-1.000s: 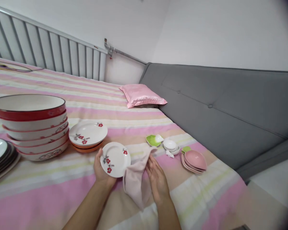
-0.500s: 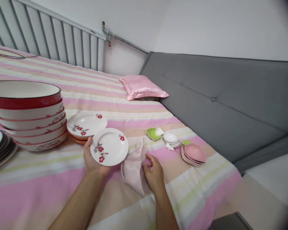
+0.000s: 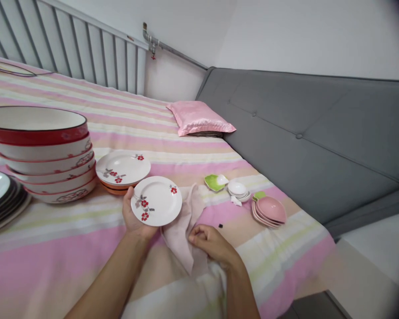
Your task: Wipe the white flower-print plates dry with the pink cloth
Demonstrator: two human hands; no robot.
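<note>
My left hand (image 3: 138, 226) holds a small white plate (image 3: 157, 201) with red flowers and grey leaves, its face tilted up toward me. A pale pink cloth (image 3: 181, 235) hangs down beside and below the plate; its upper part is partly hidden. My right hand (image 3: 214, 246) is closed in a pinch at the cloth's right side, fingertips against the fabric. Left of the plate, a larger plate (image 3: 126, 168) with the same flowers rests on orange-brown dishes (image 3: 116, 189).
Tall stacked red-rimmed bowls (image 3: 53, 155) and dark plates (image 3: 9, 206) stand at left. To the right lie a green leaf dish (image 3: 214, 182), small white dishes (image 3: 238, 189), stacked pink dishes (image 3: 271, 210) and a small black bit (image 3: 221, 226). A pink pillow (image 3: 201, 117) lies by the grey headboard (image 3: 286, 115).
My right hand has turned and moved down against the cloth, and the black bit now shows beyond it. The plate in my left hand has shifted slightly right in view.
</note>
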